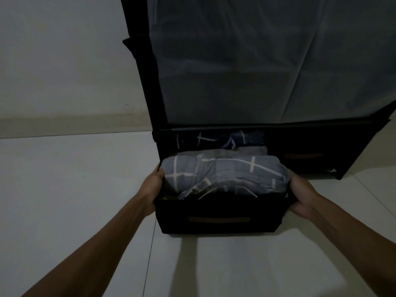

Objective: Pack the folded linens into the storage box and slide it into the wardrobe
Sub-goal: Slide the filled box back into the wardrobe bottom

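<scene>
Head view is dim, and I see both bare arms reaching forward to a black fabric storage box (218,215) with a brown strip handle on its near face. It stands on the pale tiled floor (75,189), its far end at the low opening of the dark fabric wardrobe (257,61). My left hand (153,185) wraps the box's left wall, thumb over the rim. My right hand (300,196) clasps the right wall the same way, fingers curled around it. Grey-blue folded linens with pale crossing stripes (222,176) fill the box, bulging above its rim. Farther in, under the wardrobe's bottom rail, more striped cloth (225,138) shows. To the right sits a second black box (304,159) inside the wardrobe.
</scene>
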